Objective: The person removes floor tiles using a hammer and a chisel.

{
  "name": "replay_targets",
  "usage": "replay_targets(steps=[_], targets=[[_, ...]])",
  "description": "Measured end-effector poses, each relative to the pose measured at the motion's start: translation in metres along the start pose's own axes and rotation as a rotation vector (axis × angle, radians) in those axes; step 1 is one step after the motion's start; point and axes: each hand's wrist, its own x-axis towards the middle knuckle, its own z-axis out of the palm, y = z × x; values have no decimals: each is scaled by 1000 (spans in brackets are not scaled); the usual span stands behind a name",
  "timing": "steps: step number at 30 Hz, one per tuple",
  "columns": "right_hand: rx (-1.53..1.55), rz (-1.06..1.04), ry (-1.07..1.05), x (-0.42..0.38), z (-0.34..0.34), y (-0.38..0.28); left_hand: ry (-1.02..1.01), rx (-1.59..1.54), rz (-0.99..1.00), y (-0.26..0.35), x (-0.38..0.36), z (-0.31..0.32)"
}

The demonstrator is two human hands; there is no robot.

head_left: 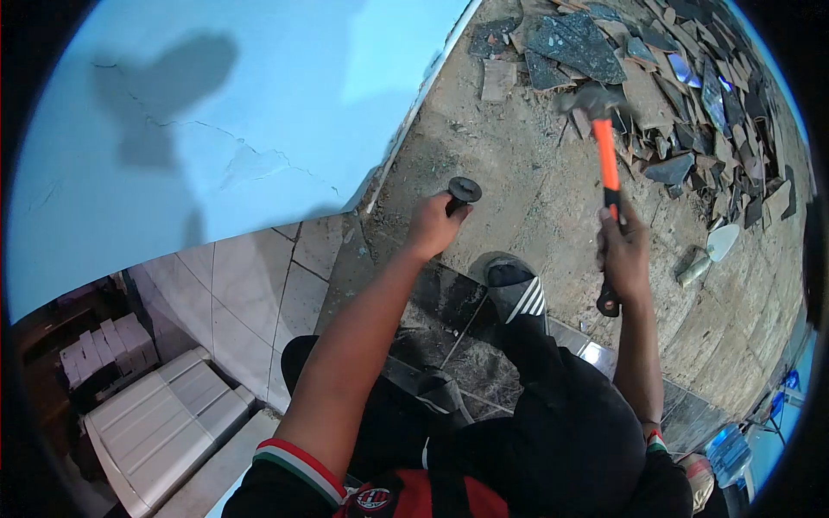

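Observation:
My left hand is closed around a chisel with a round black guard at its top. Its lower end is hidden behind my fingers. My right hand grips a claw hammer by its orange and black handle, raised over the floor to the right of the chisel. The hammer's head is blurred and stands apart from the chisel. Below my hands, dark tiles lie by my shoes, bordering the bare, rough floor.
A heap of broken tile covers the far right. A trowel lies beyond my right hand. The blue wall with cracks rises at left. A white plastic container stands lower left, a clear blue bottle lower right.

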Motion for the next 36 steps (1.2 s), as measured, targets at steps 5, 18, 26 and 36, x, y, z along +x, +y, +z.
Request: replay_targets(steps=[5,18,26,36], targets=[[157,-300,186,-6,-11,-55,12,-8,-33,-7,1,5],[-406,-169,-202,-9,16,-26,-3,14,-63,0,0,5],[-359,-267,109,-14,28,3,-20,-28,-60,-3,-4,5],[-267,41,-163,-21,18,57,-188,284,-238,-78,-60,17]])
